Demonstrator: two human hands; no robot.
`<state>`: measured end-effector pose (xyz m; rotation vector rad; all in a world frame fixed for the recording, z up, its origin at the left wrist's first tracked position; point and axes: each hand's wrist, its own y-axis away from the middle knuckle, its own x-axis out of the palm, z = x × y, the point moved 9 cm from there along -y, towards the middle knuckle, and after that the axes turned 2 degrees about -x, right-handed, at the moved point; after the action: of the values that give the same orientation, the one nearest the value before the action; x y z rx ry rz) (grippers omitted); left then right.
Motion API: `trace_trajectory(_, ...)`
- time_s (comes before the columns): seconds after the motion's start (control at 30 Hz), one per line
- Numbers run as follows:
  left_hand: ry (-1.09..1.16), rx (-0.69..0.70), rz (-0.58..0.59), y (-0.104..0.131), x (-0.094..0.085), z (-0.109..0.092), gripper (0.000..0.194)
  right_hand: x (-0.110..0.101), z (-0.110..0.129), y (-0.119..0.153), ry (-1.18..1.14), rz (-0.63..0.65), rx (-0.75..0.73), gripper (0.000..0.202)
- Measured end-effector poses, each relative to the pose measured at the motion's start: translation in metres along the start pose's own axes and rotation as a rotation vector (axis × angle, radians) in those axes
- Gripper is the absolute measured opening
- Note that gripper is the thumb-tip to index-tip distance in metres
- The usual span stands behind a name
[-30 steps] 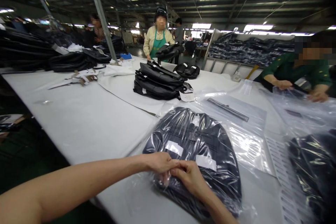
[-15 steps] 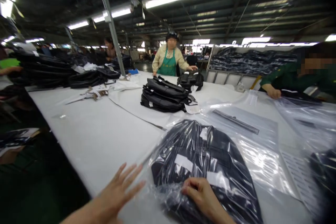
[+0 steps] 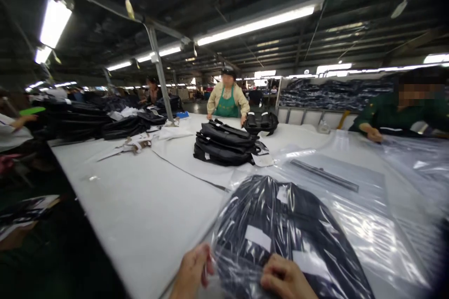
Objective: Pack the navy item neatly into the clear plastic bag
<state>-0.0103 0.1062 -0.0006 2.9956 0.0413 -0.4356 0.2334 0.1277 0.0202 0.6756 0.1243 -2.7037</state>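
Observation:
A black backpack [image 3: 301, 215] with white paper labels lies inside a clear plastic bag [image 3: 238, 243] on the table in front of me. My right hand [image 3: 286, 278] is closed on the plastic over the lower part of the backpack, fingers curled into a pinch. At the left edge of the same bag, my left hand [image 3: 192, 271] has its fingers curled together, with the film between thumb and fingers. The bottom of the bag runs out of the view.
Flat clear bags [image 3: 365, 224] lie on the white table [image 3: 140, 205] at right. Beyond the wrapped backpack stands a stack of black bags [image 3: 224, 145]. A person in a green apron [image 3: 227, 103] is behind it; another in dark green [image 3: 379, 112] handles plastic at right.
My left hand was spread out beside the bag; it has moved right and closed at the bag's edge. My right hand keeps its pinch on the plastic. The view has tilted upward.

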Motion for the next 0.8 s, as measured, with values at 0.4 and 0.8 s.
trace_trajectory(0.4,0.381,-0.330,-0.277,0.002,-0.030,0.027,0.049,-0.002,-0.008,0.001,-0.083,-0.073,0.199,0.031)
trace_trajectory(0.8,-0.409,1.103,0.509,0.021,0.173,-0.142,0.033,-0.007,-0.006,-0.006,-0.182,-0.137,0.080,0.015)
